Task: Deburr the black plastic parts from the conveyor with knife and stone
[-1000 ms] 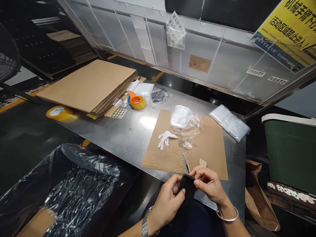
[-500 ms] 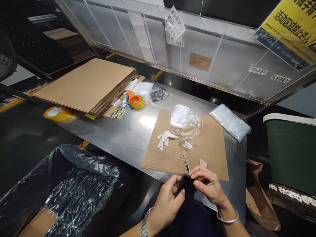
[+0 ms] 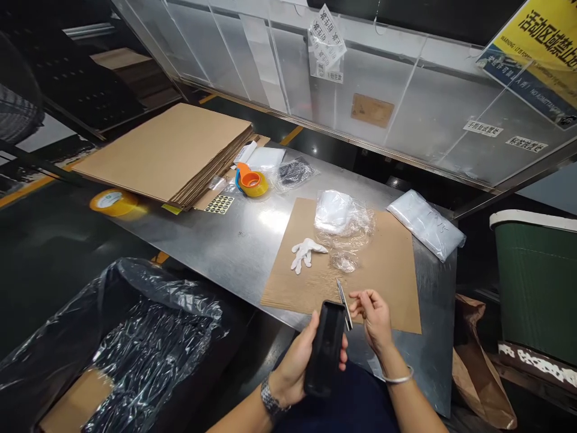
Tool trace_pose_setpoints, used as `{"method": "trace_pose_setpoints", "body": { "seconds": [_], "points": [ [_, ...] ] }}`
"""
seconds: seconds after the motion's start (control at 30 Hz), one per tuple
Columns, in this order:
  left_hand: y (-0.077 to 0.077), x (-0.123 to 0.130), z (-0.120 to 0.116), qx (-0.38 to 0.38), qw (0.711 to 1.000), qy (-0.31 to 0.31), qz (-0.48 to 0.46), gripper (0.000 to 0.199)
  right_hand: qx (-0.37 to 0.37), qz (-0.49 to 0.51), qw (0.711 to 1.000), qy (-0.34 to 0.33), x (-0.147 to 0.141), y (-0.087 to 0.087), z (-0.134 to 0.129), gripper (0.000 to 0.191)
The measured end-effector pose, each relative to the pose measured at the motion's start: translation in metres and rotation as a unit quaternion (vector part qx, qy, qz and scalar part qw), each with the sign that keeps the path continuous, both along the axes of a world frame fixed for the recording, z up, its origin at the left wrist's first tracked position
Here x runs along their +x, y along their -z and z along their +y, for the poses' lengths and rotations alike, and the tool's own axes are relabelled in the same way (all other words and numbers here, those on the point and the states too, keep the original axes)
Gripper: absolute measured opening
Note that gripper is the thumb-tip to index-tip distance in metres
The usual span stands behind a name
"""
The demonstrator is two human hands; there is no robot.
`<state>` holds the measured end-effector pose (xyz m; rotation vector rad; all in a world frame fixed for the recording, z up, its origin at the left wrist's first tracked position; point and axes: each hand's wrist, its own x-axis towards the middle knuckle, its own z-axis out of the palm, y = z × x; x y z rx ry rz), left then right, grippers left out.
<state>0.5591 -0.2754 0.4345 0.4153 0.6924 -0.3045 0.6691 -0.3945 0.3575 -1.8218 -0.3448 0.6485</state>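
Observation:
My left hand [image 3: 297, 361] is wrapped round a long black case [image 3: 325, 349] with rounded corners, its hollow inner side facing me. Just right of the case, my right hand [image 3: 374, 316] hovers with thumb and fingers pinched together; whether anything small is between them I cannot make out. A utility knife [image 3: 343, 300] lies by those fingertips on a cardboard sheet [image 3: 293, 294], its lower end close to the case. Farther up the sheet are a white glove [image 3: 306, 252] and clear plastic bags with white contents [image 3: 336, 213].
Stacked cardboard [image 3: 166, 150], tape rolls [image 3: 253, 184] and a sticker sheet [image 3: 219, 204] occupy the metal table's left part. A white packet [image 3: 426, 224] lies at right. Beside the table are a black-lined bin [image 3: 148, 349], a green bin [image 3: 536, 276] and a paper bag [image 3: 480, 367].
The black case has turned so its hollow side shows. My right hand has come off its top end and moved a little up and right, covering a small beige piece. The knife stays put.

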Motion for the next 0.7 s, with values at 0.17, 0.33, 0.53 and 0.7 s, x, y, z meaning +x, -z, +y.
{"method": "trace_pose_setpoints", "body": {
  "seconds": [0.17, 0.33, 0.53, 0.7],
  "points": [
    [0.002, 0.009, 0.016, -0.046, 0.993, -0.109, 0.008, 0.054, -0.158, -0.075, 0.984, 0.016, -0.001, 0.066, 0.015, 0.023],
    [-0.007, 0.016, 0.026, -0.040, 0.981, -0.192, -0.006, 0.049, -0.227, -0.113, 0.967, -0.025, -0.004, 0.083, 0.019, 0.023],
    [-0.013, 0.017, 0.031, 0.012, 0.964, -0.266, 0.021, 0.047, -0.185, -0.133, 0.970, -0.088, 0.002, 0.008, -0.004, 0.026],
    [-0.019, 0.020, 0.029, 0.059, 0.946, -0.316, 0.032, 0.046, -0.103, -0.075, 0.965, -0.227, -0.026, -0.091, -0.020, 0.023]
  ]
}}
